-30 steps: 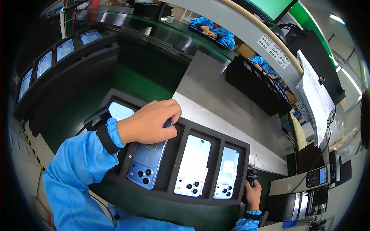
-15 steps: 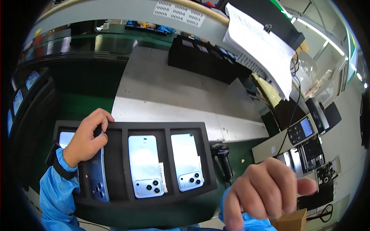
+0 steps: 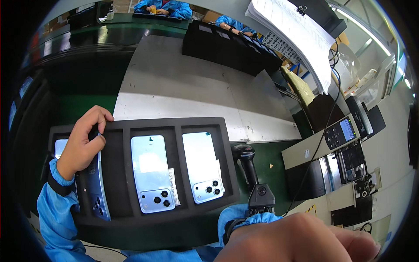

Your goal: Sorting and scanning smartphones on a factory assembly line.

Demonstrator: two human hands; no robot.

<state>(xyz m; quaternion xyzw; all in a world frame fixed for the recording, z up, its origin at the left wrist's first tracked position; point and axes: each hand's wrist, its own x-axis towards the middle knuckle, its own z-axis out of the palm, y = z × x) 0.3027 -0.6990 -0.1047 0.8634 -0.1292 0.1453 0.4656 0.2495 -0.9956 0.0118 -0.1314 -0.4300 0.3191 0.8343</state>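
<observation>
A black foam tray (image 3: 176, 126) with separate slots lies before me. My left hand (image 3: 83, 144) pinches the top end of a blue smartphone (image 3: 97, 187), which stands tilted on its long edge in its slot. Partly behind that hand is another phone (image 3: 61, 147) at the tray's left end. To the right, two light-blue phones lie back up in their slots, a middle phone (image 3: 150, 174) and a right-hand phone (image 3: 200, 161), each with a white label strip beside it. My right hand (image 3: 292, 240) is close up at the lower right, its fingers mostly hidden.
A black handheld scanner (image 3: 248, 163) stands right of the tray, near a beige label printer (image 3: 336, 135). Beyond the tray is a metal plate (image 3: 174, 91) with a black foam box (image 3: 227, 54) at its far end. Clipped papers (image 3: 297, 35) hang above. Co-workers' blue sleeves (image 3: 179, 8) show behind.
My right hand has come down and nearer to me, bringing a black device at its wrist into sight. The view has shifted. My left hand keeps its pinch on the tilted smartphone.
</observation>
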